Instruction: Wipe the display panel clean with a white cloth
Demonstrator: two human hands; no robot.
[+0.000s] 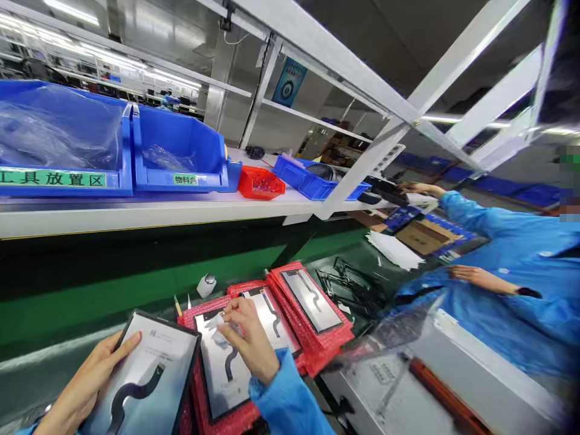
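Note:
My left hand [86,380] grips the left edge of a black-framed grey panel [149,374] with a black flex strip across it, held tilted at the lower left. My right hand [249,338] is pinched over a second panel [222,368] that lies on red bubble wrap [235,417]; a small clear film piece sits at its fingertips. Two more panels on red wrap [312,299] lie to the right in a row.
A co-worker in a blue coat [521,290] works at the right, hands near cardboard and white sheets [394,248]. Blue bins [181,154], a red tray [260,181] and a blue tray sit on the white shelf. A small white bottle [206,285] stands on the green belt. Black frames [353,284] lie beyond.

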